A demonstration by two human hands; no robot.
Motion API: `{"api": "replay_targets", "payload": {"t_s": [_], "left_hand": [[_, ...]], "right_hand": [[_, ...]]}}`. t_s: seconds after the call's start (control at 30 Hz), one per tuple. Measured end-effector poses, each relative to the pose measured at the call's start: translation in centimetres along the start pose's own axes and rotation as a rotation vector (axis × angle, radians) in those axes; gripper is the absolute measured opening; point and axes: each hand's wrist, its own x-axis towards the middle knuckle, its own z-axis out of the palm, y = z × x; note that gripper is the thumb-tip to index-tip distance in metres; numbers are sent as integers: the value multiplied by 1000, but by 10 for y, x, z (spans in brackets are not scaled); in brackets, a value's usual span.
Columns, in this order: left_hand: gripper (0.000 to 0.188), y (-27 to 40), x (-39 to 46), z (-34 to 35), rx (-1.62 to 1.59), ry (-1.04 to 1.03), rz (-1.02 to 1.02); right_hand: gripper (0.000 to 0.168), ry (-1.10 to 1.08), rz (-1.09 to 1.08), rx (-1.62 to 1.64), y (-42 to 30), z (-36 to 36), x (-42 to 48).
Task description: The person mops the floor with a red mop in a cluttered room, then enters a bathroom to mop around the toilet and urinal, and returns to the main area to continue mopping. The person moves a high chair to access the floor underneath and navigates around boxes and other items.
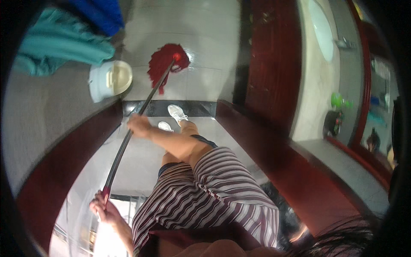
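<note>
A string mop with a dark red head (168,61) lies spread on the pale tiled floor, beyond a dark threshold strip. Its long dark metal handle (120,152) slants back towards me. My right hand (139,126) is closed around the middle of the handle, with that forearm reaching across my body. Lower down at the left, my left hand (104,207) grips the handle near its red end. The floor beside the mop head looks shiny.
A white plastic bucket (98,82) stands left of the mop head, below hanging teal cloth (67,41) and blue cloth (102,14). Dark red door-frame sides (74,147) flank me. A dark red door (273,64) stands right. My white shoes (176,112) are at the threshold strip (192,108).
</note>
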Motion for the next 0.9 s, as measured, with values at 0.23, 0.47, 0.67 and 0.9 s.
{"api": "replay_targets", "payload": {"t_s": [0.23,0.47,0.67,0.9], "left_hand": [[13,-108,90,141,-223,-403,-177],[12,-123,54,163,-95,-680,-280],[14,-70,47,48,115,-634,-206],[8,66,30,-179,242,-397,-89]], "right_hand": [[16,239,388,-151,165,-112,-67],[8,439,544,-92,200,-75,-162],[7,510,386,-35,101,-12,-124],[15,435,179,55,-125,149,-42]]}}
